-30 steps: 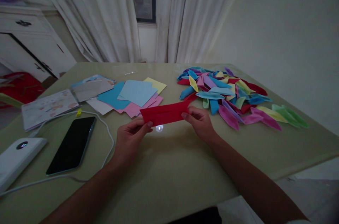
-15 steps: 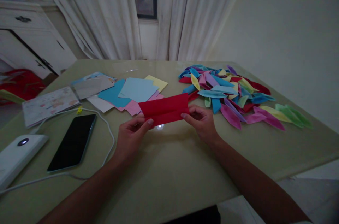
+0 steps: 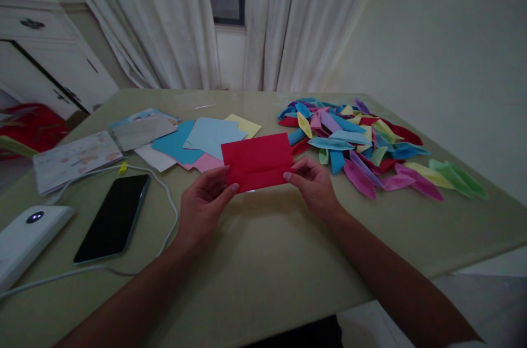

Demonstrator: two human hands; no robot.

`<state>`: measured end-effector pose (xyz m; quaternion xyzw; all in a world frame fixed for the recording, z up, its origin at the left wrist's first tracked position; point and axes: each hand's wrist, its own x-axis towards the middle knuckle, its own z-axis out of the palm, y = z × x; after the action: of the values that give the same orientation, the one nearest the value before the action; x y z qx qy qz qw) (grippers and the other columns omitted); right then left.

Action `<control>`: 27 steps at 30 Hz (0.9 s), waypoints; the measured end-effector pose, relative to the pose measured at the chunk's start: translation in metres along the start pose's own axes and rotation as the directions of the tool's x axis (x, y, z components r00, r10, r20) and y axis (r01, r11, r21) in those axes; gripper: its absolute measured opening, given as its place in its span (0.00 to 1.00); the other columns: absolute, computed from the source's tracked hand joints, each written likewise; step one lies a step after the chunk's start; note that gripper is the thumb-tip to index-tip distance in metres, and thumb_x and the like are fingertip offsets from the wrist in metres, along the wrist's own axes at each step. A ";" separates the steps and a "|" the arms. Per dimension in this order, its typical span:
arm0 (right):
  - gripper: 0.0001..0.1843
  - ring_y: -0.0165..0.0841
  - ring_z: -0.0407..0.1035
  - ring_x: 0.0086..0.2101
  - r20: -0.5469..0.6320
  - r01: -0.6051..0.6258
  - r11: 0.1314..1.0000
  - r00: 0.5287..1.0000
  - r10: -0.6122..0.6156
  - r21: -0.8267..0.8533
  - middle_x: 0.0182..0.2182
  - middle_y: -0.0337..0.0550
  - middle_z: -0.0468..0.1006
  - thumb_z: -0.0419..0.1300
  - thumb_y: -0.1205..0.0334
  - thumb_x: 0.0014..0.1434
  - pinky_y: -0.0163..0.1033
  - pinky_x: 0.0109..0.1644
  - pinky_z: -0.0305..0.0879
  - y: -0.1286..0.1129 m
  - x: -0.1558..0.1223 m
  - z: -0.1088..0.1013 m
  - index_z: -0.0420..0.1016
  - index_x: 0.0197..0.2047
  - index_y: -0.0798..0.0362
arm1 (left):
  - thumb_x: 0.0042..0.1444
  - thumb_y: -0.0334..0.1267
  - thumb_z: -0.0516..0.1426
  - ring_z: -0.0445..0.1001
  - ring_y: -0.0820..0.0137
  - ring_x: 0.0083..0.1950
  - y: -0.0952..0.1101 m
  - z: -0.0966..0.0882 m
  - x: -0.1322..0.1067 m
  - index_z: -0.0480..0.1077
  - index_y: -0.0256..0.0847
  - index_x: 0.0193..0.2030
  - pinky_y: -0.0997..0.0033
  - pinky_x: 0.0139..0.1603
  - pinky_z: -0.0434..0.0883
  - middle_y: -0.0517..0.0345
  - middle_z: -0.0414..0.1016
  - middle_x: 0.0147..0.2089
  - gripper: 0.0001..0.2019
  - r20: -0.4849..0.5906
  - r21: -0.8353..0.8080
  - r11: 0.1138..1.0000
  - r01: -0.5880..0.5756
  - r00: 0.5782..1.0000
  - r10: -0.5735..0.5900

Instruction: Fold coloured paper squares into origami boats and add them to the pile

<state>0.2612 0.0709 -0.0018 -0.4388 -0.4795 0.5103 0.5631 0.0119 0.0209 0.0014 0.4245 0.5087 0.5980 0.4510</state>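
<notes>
A sheet of red paper is held up above the table between my two hands, with a crease running along its lower part. My left hand pinches its lower left corner between thumb and fingers. At the lower right corner, my right hand grips the paper the same way. Behind the sheet lie loose coloured papers, among them a light blue square, a teal one and a yellow one. To the right of my right hand spreads a pile of folded coloured paper pieces.
On the left of the table lie a black phone, a white power bank and a looping white cable. Printed paper packets lie behind them. Curtains hang beyond the far edge.
The red paper shows a taller face now, its upper part opened up or tilted towards me, with the crease lower down. Both hands keep hold of the corners.
</notes>
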 end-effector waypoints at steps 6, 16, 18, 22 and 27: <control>0.25 0.31 0.74 0.35 0.011 -0.023 0.995 1.000 0.022 0.095 0.36 0.36 0.81 0.83 0.60 0.43 0.37 0.40 0.75 0.001 0.001 0.002 0.74 0.38 0.48 | 0.51 0.40 0.76 0.87 0.61 0.51 -0.003 -0.001 0.004 0.70 0.45 0.71 0.58 0.56 0.83 0.49 0.87 0.52 0.40 0.052 -0.085 0.996 0.025 0.998 -0.021; 0.23 0.32 0.74 0.34 -0.030 0.004 0.998 1.000 -0.002 0.061 0.35 0.35 0.80 0.82 0.58 0.46 0.39 0.41 0.76 0.002 0.001 0.004 0.74 0.39 0.47 | 0.48 0.40 0.77 0.87 0.63 0.46 -0.006 -0.001 0.005 0.74 0.42 0.65 0.61 0.52 0.83 0.50 0.88 0.49 0.37 0.020 -0.111 0.989 0.096 0.995 -0.094; 0.22 0.32 0.74 0.34 -0.051 0.009 0.999 0.999 -0.007 0.050 0.34 0.36 0.80 0.82 0.58 0.46 0.39 0.42 0.76 0.002 0.000 0.005 0.75 0.38 0.48 | 0.47 0.40 0.78 0.87 0.63 0.44 -0.005 -0.001 0.005 0.75 0.41 0.64 0.63 0.49 0.83 0.51 0.88 0.46 0.37 0.009 -0.102 0.987 0.128 0.992 -0.127; 0.22 0.31 0.75 0.34 -0.064 0.006 0.999 0.998 -0.004 0.041 0.33 0.36 0.80 0.82 0.60 0.45 0.38 0.42 0.77 0.001 -0.001 0.005 0.76 0.38 0.48 | 0.45 0.41 0.79 0.88 0.62 0.43 -0.001 -0.002 0.005 0.76 0.40 0.62 0.66 0.45 0.82 0.52 0.88 0.43 0.37 -0.011 -0.069 0.979 0.194 0.981 -0.195; 0.23 0.33 0.77 0.35 -0.077 -0.005 0.999 0.997 0.008 0.032 0.34 0.36 0.82 0.82 0.61 0.44 0.39 0.42 0.78 0.002 0.001 0.004 0.76 0.39 0.48 | 0.45 0.40 0.79 0.88 0.60 0.43 -0.001 -0.002 0.006 0.77 0.38 0.61 0.65 0.45 0.82 0.52 0.89 0.42 0.36 -0.011 -0.057 0.969 0.242 0.970 -0.243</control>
<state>0.2565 0.0718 -0.0031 -0.4506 -0.4479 0.5024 0.5865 0.0089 0.0261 0.0004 0.3414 0.5441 0.5559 0.5277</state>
